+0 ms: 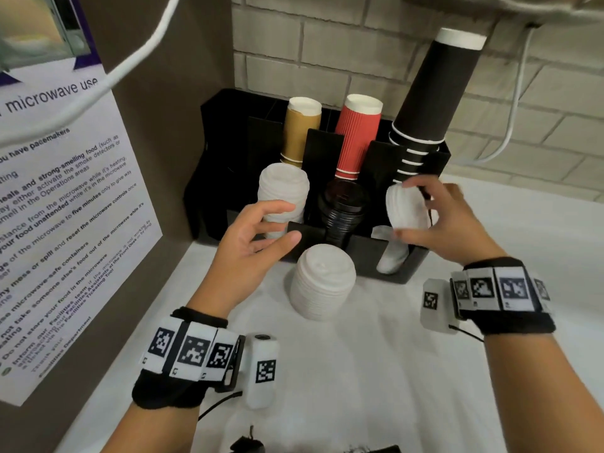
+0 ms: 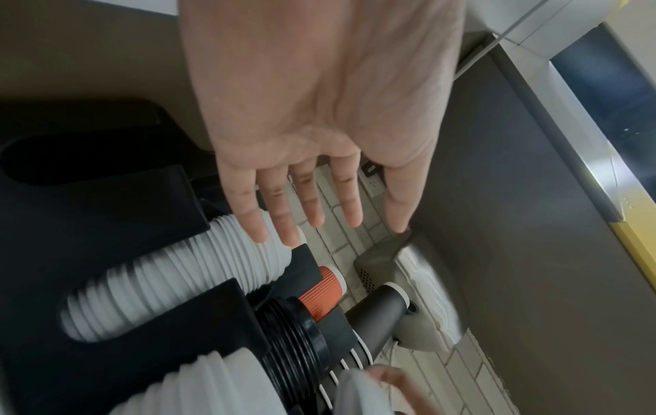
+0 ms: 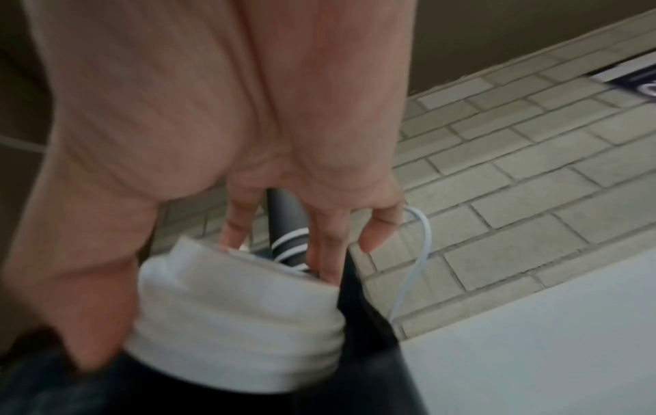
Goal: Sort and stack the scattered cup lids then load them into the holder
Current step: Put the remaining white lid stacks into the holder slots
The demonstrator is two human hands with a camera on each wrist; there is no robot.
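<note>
Small white lid stack [image 1: 406, 209] tilted above the black holder's [image 1: 397, 269] right slot

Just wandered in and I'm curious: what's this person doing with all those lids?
A person is tidying cup lids into a black holder. Their right hand grips a small stack of white lids above the holder's right front slot, which already holds some white lids. The left hand is open and holds nothing, near the white lids in the left slot. Black lids fill the middle slot. Another white stack stands on the table, not yet loaded.
</note>
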